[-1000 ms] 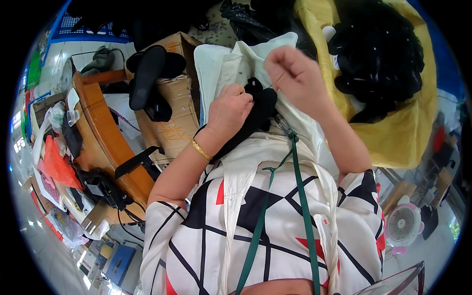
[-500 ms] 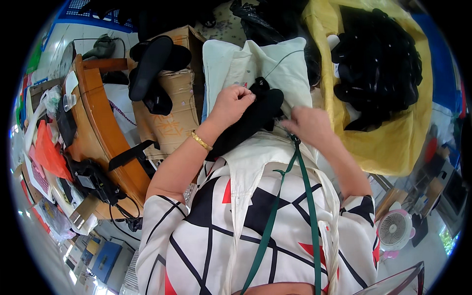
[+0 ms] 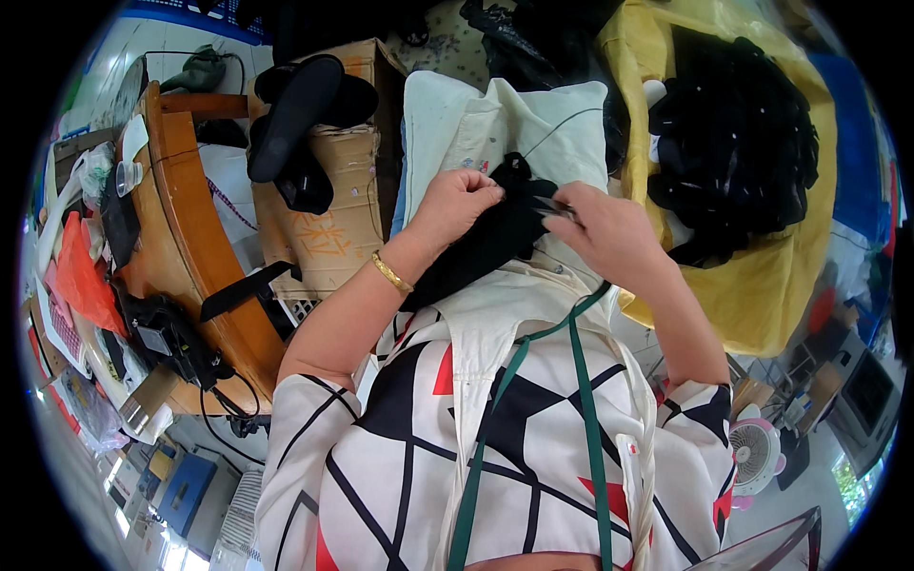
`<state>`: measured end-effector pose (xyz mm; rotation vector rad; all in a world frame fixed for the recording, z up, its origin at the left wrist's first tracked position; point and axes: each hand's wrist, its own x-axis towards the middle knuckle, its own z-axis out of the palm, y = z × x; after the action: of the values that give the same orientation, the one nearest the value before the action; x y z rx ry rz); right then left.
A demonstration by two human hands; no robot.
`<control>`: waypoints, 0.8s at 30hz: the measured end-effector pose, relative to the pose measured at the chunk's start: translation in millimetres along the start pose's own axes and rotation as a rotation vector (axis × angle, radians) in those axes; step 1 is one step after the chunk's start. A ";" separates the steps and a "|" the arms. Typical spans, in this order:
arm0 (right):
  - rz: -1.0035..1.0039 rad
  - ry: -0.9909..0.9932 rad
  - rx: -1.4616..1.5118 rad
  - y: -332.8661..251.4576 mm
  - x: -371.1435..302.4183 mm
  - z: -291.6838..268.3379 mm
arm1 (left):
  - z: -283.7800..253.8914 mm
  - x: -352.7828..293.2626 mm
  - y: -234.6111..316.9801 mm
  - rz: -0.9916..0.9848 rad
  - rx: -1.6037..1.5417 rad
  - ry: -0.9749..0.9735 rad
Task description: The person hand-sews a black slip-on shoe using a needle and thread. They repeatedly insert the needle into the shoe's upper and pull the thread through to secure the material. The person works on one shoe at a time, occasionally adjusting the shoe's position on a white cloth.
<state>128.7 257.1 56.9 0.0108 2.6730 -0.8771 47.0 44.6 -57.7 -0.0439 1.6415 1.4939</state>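
Note:
A black cloth shoe (image 3: 476, 238) lies sole-up or on its side across my lap, against a white cushion (image 3: 443, 124). My left hand (image 3: 457, 202) pinches thumb and forefinger together at the shoe's upper edge; what is between the fingertips is too small to make out. My right hand (image 3: 605, 233) is closed round small metal scissors (image 3: 549, 207), whose tips point left over the shoe, close to my left fingertips. A green ribbon (image 3: 586, 400) hangs down my front and runs up to my right hand. One thin dark thread (image 3: 562, 124) crosses the cushion.
Black shoes (image 3: 300, 119) rest on a cardboard box (image 3: 338, 200) at the left, beside a wooden chair or bench (image 3: 200, 247). At the right, a yellow bag (image 3: 762, 305) holds a heap of black shoes (image 3: 738, 143). A cluttered table stands far left; a pink-and-white fan (image 3: 755, 455) is low right.
My right hand has moved up and inward, bringing the scissors over the shoe beside my left hand. The ribbon has swung right with it. My left hand keeps its pinch.

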 end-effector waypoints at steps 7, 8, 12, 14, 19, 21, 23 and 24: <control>-0.166 -0.049 -0.311 -1.3 30.0 23.8 | -0.8 -6.3 11.6 -0.057 -0.025 -0.015; -0.164 -0.050 -0.313 -0.8 31.5 25.0 | -0.8 -6.3 11.5 -0.061 -0.027 -0.011; -0.152 -0.061 -0.310 -1.6 34.7 26.0 | -1.2 -4.6 6.9 -0.063 -0.059 -0.017; -0.164 -0.055 -0.309 -0.8 35.5 26.6 | -1.0 -3.7 5.8 -0.060 -0.070 -0.020; -0.192 -0.044 -0.316 2.9 38.8 31.1 | 0.4 -5.7 11.0 -0.074 -0.062 -0.013; -0.199 -0.042 -0.306 2.7 39.7 31.0 | 0.2 -5.8 11.3 -0.075 -0.067 -0.017; -0.192 -0.050 -0.295 2.1 40.1 31.4 | 0.1 -5.4 11.1 -0.075 -0.073 -0.024; -0.182 -0.058 -0.287 1.2 40.5 31.9 | 0.2 -5.6 11.4 -0.076 -0.072 -0.025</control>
<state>100.1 235.9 19.5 -0.3243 2.7505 -0.5253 44.0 45.0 -45.4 -0.1256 1.5493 1.4901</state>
